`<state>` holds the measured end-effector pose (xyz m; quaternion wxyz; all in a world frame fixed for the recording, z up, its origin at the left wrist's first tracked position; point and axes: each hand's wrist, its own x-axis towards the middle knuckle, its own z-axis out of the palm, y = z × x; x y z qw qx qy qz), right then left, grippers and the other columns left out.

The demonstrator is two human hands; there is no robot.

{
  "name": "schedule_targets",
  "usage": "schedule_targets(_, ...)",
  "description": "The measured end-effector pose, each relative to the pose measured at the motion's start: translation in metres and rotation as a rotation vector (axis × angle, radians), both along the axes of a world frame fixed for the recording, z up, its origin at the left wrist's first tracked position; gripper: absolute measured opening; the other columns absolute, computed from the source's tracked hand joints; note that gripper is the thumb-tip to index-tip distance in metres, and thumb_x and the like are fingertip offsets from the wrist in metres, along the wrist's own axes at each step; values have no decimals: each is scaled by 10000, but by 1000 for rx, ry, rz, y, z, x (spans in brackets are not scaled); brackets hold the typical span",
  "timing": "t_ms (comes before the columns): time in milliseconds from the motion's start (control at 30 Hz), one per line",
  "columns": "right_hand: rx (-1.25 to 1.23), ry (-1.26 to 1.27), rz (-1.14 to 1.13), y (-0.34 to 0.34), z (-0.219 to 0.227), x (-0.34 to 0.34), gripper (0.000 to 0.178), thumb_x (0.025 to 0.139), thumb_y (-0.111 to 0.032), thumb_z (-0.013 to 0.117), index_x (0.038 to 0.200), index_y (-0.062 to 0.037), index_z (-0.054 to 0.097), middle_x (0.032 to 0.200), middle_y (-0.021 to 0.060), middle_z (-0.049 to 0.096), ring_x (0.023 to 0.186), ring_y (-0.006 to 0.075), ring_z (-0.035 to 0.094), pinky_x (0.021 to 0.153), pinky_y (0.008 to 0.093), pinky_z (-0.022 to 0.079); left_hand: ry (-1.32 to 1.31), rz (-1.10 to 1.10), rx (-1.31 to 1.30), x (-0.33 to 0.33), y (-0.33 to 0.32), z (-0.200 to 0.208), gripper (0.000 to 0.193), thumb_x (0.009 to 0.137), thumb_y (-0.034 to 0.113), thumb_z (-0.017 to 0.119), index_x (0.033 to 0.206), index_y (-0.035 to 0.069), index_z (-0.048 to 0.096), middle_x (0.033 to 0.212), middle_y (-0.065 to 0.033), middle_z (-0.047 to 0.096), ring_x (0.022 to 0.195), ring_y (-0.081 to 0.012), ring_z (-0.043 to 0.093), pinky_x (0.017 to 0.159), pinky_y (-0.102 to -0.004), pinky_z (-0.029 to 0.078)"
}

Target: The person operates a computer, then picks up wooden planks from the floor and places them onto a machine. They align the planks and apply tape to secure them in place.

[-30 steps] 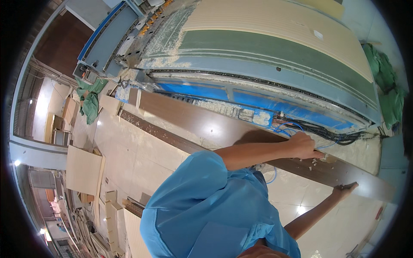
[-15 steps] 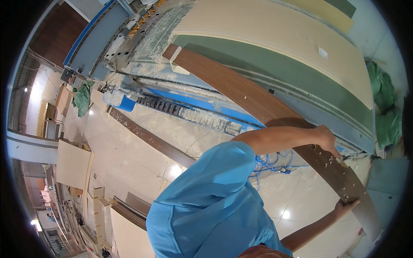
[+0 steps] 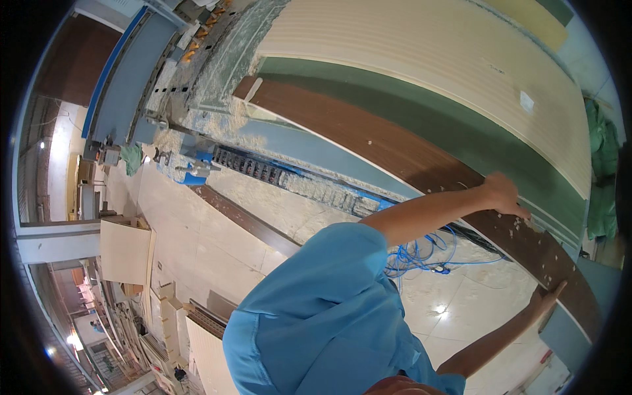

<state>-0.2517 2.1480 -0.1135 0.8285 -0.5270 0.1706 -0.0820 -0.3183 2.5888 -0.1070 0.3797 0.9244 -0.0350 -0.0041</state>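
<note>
A long brown wood-grain board point(image 3: 342, 128) runs diagonally from the upper middle to the right rim, its far end over the side of the machine bed. Bits of pale debris lie on its face, and a pale strip point(image 3: 253, 89) sits near its far end. My left hand point(image 3: 503, 194) reaches across the board and grips its far edge. Nearer to me, my right hand point(image 3: 548, 296) closes on the near edge, its thumb side on top and the other fingers hidden beneath.
A ribbed cream panel point(image 3: 421, 46) lies on the green machine bed point(image 3: 329, 79). A dusty cable chain point(image 3: 257, 166) runs along the machine's side. Blue cables point(image 3: 421, 257) coil on the floor. Another brown board point(image 3: 247, 217) lies there, and panels point(image 3: 125, 250) stand at left.
The view has shifted slightly. The board has turned a little in my hands, so more of its pale near edge shows. Both hands keep their grip.
</note>
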Motion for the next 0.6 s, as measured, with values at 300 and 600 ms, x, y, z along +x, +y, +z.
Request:
schedule_targets(300, -73, 172, 33, 170, -113, -15, 586, 956, -517, 662, 1352, -92, 587, 1281, 81, 636, 1121, 224, 622, 892, 411, 536, -167, 30, -7, -33, 114, -64, 276, 943, 331, 681, 1011, 75, 760, 976, -125, 702, 925, -323, 675, 794, -439, 524)
schedule_targets(600, 178, 408, 194, 294, -139, -13, 627, 942, -489, 703, 1321, -6, 572, 1297, 119, 656, 1125, 268, 679, 826, 472, 626, 149, 211, -25, -36, 205, -137, 297, 991, 308, 642, 1001, 16, 693, 954, -145, 625, 904, -294, 621, 815, -388, 477)
